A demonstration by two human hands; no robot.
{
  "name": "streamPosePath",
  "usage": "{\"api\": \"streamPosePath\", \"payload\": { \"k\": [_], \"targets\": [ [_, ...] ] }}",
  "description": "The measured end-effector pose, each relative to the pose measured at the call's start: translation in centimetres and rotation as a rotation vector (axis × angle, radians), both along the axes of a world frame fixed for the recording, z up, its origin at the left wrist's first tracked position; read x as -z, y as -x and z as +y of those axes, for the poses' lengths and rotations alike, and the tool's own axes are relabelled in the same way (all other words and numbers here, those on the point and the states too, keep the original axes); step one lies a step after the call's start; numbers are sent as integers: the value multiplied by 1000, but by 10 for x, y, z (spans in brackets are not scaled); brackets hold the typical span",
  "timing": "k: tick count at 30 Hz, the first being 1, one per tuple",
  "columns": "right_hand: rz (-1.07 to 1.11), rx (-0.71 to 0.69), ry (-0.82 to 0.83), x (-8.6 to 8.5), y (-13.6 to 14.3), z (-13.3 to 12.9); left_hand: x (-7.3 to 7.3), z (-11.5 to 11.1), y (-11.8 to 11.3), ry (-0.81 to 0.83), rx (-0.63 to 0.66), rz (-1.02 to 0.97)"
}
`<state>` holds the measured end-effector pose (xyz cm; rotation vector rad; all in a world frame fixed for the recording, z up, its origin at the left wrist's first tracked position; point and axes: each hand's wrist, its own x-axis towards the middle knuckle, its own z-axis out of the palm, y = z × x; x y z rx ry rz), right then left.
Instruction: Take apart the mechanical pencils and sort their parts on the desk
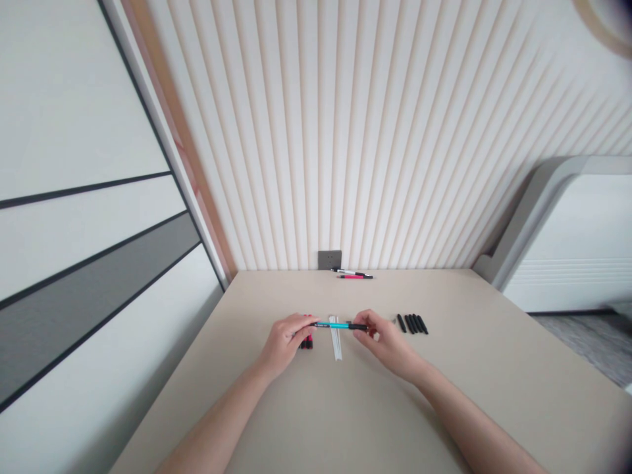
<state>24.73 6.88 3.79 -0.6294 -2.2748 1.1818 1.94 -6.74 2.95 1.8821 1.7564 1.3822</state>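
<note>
A blue pen with black ends (338, 325) is held level above the table between both hands. My left hand (286, 339) is closed on its left end, thumb and fingers pinching it. My right hand (382, 339) pinches the black right end. Under my left hand lie red and black pen parts (309, 342), partly hidden by the fingers. Behind and below the blue pen, several thin white refills (336, 342) lie side by side. To the right of my right hand is a row of several short black pen pieces (413, 324).
Two assembled pens, a white and black one (350, 272) and a red and black one (355, 277), lie at the table's back edge. Behind them a dark socket (330, 259) sits on the ribbed wall. The beige table (316, 421) stands between a cabinet and a white headboard-like panel (577, 243).
</note>
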Motion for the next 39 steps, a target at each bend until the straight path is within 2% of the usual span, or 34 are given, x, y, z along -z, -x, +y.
{"api": "streamPosePath", "payload": {
  "k": [5, 11, 16, 20, 24, 29, 33, 39],
  "targets": [
    [-33, -44, 28, -2, -1, -1, -2, -1, -1, 4, -6, -6],
    [1, 21, 10, -1, 0, 0, -4, -1, -2, -1, -6, -22],
    [-15, 4, 34, -1, 1, -1, -4, -1, -1, 7, -9, -14],
    [52, 50, 29, 0, 1, 0, -5, -2, -2, 3, -9, -15],
    [6, -19, 87, 1, 0, 1, -6, -2, -2, 3, -19, -23],
    [8, 3, 41, 3, 0, 1, -5, -2, -1, 11, -11, -11],
    [4, -35, 56, 1, 1, 1, -4, -2, -1, 7, -15, -11],
    [49, 42, 42, -1, 1, -1, -9, -3, -3, 25, -41, -33]
  ]
}}
